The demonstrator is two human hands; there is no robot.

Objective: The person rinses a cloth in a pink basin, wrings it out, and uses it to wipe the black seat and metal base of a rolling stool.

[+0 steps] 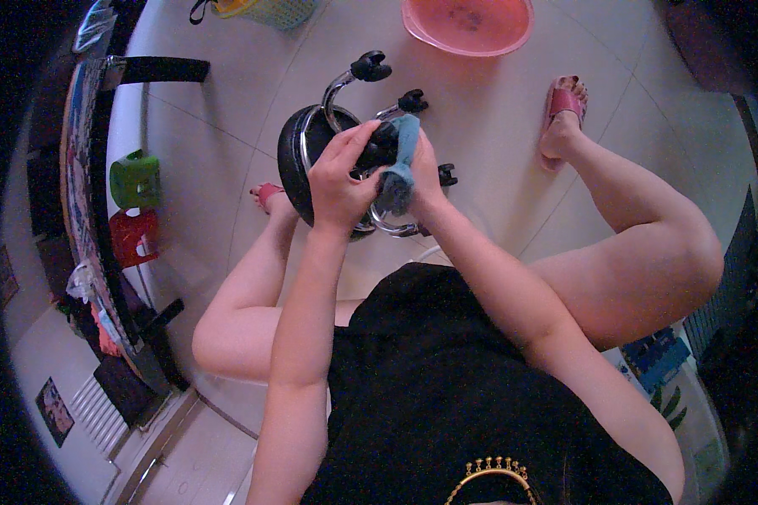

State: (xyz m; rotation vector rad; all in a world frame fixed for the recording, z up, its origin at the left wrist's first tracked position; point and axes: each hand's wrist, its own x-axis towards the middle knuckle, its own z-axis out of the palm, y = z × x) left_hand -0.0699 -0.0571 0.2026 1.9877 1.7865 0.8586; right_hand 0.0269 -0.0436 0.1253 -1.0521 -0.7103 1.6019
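Observation:
A small wheeled stool lies tipped over before me, with a round black seat [297,164], curved chrome legs and black casters [371,66]. My left hand [344,173] grips a black part of the stool, perhaps a caster, its thumb touching a blue-green cloth [407,142]. Against the cloth's far side is my right hand [424,167], its fingers mostly hidden behind the cloth, which wraps around a dark part. Exactly which part the cloth covers cannot be told.
A pink plastic basin [467,31] with liquid stands on the tiled floor at the top, near a yellow-green basket [271,12]. On the left are a dark-legged table [164,69], a green plastic stool [134,182] and a red one [134,237]. My slippered feet flank the tipped stool.

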